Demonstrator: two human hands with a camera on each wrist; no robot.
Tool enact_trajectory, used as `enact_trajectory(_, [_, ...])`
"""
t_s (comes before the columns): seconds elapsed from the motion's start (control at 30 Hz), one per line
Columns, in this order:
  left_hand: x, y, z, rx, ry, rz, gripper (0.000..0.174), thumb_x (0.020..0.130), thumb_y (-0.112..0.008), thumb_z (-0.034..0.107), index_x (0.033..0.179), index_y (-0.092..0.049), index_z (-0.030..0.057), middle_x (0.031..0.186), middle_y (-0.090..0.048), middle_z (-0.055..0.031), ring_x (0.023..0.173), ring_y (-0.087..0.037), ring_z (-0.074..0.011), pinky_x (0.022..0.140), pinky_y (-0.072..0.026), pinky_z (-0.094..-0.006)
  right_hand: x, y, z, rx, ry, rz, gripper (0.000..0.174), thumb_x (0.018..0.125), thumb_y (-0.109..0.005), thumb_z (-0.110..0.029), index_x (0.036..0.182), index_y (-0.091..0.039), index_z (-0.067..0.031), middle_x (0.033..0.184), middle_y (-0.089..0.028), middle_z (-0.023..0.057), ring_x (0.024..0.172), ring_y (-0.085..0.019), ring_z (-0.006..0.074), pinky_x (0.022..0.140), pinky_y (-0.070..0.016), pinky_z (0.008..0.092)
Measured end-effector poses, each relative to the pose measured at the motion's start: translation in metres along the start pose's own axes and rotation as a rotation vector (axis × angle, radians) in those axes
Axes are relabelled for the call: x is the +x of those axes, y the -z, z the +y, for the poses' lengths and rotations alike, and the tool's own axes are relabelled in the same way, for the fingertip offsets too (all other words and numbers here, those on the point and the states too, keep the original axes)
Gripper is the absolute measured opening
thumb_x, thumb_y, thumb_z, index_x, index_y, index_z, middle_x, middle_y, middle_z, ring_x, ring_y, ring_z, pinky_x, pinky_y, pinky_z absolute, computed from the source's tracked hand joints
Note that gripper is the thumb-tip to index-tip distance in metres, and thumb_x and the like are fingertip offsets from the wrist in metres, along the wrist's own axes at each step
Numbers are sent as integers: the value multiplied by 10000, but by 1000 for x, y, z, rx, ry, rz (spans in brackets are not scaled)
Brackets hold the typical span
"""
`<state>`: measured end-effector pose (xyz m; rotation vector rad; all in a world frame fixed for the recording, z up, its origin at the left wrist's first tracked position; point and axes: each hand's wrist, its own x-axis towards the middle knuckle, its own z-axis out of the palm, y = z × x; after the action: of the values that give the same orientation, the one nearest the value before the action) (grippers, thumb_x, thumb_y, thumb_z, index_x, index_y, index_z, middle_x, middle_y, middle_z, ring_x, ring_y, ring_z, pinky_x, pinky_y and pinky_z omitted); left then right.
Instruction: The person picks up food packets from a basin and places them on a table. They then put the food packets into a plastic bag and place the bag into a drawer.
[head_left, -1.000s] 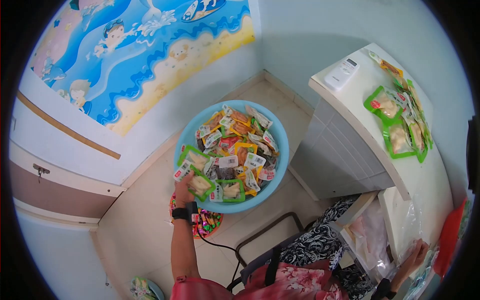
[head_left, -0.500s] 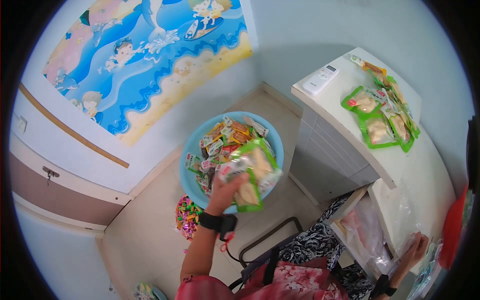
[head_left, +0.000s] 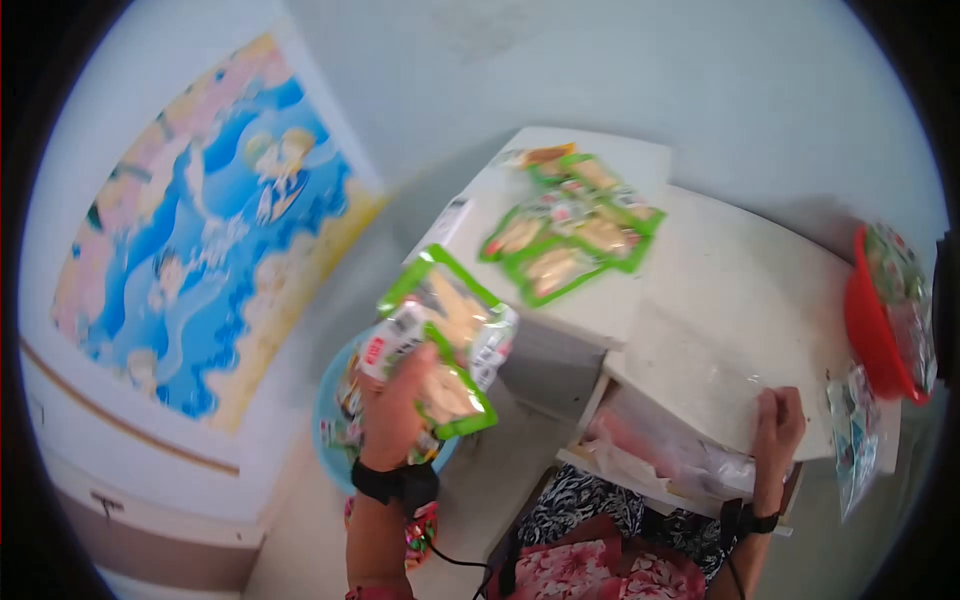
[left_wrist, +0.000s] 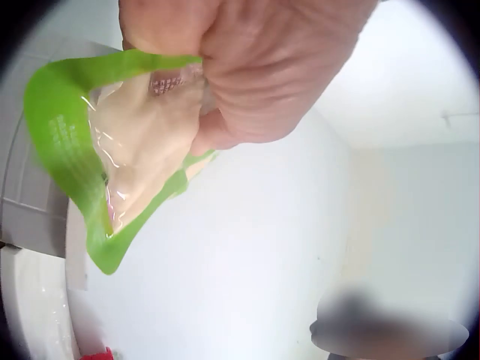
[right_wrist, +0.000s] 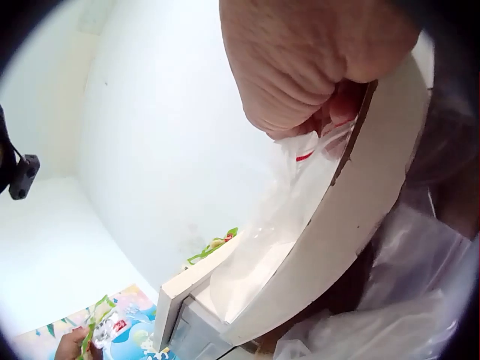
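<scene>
Raised over the blue basin (head_left: 325, 425), my left hand (head_left: 395, 415) holds green-edged snack packets (head_left: 460, 318) with pale pieces inside. One packet (left_wrist: 131, 131) fills much of the left wrist view, its edge between thumb and fingers. At the desk's front edge, my right hand (head_left: 780, 425) pinches a clear plastic zip bag (right_wrist: 274, 214) by its red-striped top. The bag lies spread across the desktop. Farther back on the raised desk section, several similar green-edged packets (head_left: 555, 270) lie in an overlapping pile.
Below the desktop an open drawer (head_left: 590, 425) contains clear plastic bags. A red basin (head_left: 865, 320) with packets stands at the right, beside more packaging (head_left: 855, 440). A white remote control (head_left: 455, 215) lies at the desk's left edge. Wrapped candies (head_left: 422, 540) are low down near the blue basin.
My left hand has lifted the green-edged packets from the basin and brought them toward the desk. The view has turned right. My right hand stays on the clear bag.
</scene>
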<state>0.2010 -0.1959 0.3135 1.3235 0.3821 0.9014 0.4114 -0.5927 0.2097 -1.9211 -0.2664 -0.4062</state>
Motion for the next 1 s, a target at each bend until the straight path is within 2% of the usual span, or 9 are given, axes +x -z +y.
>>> enact_trajectory(0.07, [24, -20, 16, 32, -38, 8, 379, 936, -658, 11, 1312, -612, 10, 1142, -706, -69, 982, -700, -163, 848, -577, -322, -2, 2, -5, 55, -28, -9, 155, 989, -642, -53, 867, -551, -27, 703, -481, -29, 628, -438, 50, 558, -354, 233])
enact_trajectory(0.3, [129, -73, 8, 98, -28, -159, 269, 923, -691, 54, 1180, -667, -22, 1058, -726, -73, 927, -710, -169, 810, -569, -312, -1, 1, -11, 195, -78, -38, 159, 979, -654, -18, 859, -549, -23, 688, -515, -24, 608, -496, 43, 554, -390, 218])
enact_trajectory(0.4, [176, -90, -5, -17, 103, -184, 239, 919, -690, 51, 1144, -676, -30, 1049, -730, -81, 917, -717, -186, 808, -584, -327, -2, 2, -11, 198, -78, -46, 150, 982, -641, -29, 865, -548, -22, 716, -530, -18, 628, -497, 50, 568, -395, 223])
enact_trajectory(0.57, [228, -87, -45, 150, 245, -245, 255, 882, -743, 95, 1086, -688, -48, 1021, -733, -123, 831, -731, -213, 713, -593, -351, -2, 3, -7, 201, -67, -24, 155, 978, -653, -18, 863, -550, -18, 691, -523, -8, 597, -518, 53, 548, -409, 223])
enact_trajectory(0.63, [226, -87, -48, 309, 211, -267, 280, 868, -770, 126, 1063, -688, -58, 1024, -734, -137, 814, -734, -218, 694, -584, -349, -1, 3, -6, 202, -58, -21, 157, 977, -653, -16, 861, -549, -18, 692, -525, -5, 593, -517, 54, 544, -407, 225])
enact_trajectory(0.73, [213, -94, -52, 550, -14, -212, 471, 852, -798, 190, 1172, -642, -117, 1031, -736, -185, 865, -739, -292, 740, -578, -372, -3, 1, -4, 221, -47, -21, 161, 976, -654, -13, 857, -546, -16, 691, -530, -2, 590, -516, 56, 540, -403, 228])
enact_trajectory(0.83, [201, -100, -54, 1043, -408, -9, 709, 853, -801, 239, 1351, -505, -169, 1166, -689, -280, 1058, -696, -394, 907, -553, -426, -2, 4, -6, 221, -59, -39, 161, 975, -651, -12, 858, -540, -18, 699, -536, -5, 602, -512, 56, 550, -402, 228])
enact_trajectory(0.93, [201, -98, -54, 1143, -409, -2, 928, 852, -808, 355, 1484, -364, -160, 1394, -559, -338, 1300, -577, -397, 1072, -470, -423, -2, 5, -9, 214, -73, -52, 154, 978, -638, -14, 867, -533, -25, 714, -541, -12, 628, -502, 53, 573, -401, 224])
enact_trajectory(1.0, [196, -96, -55, 1164, -470, -18, 878, 886, -770, 315, 1480, -342, -170, 1439, -486, -365, 1358, -499, -422, 1122, -413, -459, -2, 5, -10, 213, -74, -51, 152, 980, -637, -18, 867, -536, -24, 716, -542, -11, 630, -503, 54, 574, -402, 224])
